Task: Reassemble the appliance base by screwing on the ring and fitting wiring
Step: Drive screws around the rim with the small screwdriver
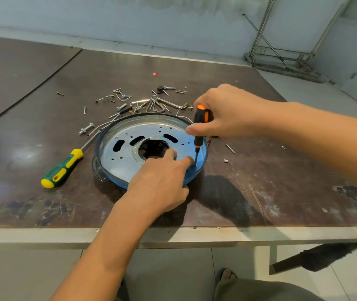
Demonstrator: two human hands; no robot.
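The appliance base sits on the brown table near its front edge, with the perforated metal ring laid in its blue rim. The right hand grips the orange-and-black screwdriver, held nearly upright with its tip set down on the ring's near-right edge. The left hand lies flat across the ring, fingers extended, one fingertip just beside the tip. The ring looks like thin stamped sheet: probably light and stiff, with sharp edges at the slots and centre hole. The base will likely skate on the smooth table under turning force, so pressing down on the flat metal close to the screw seems the safest hold. A white wire trails out at the far left, near the loose screws and a green screwdriver
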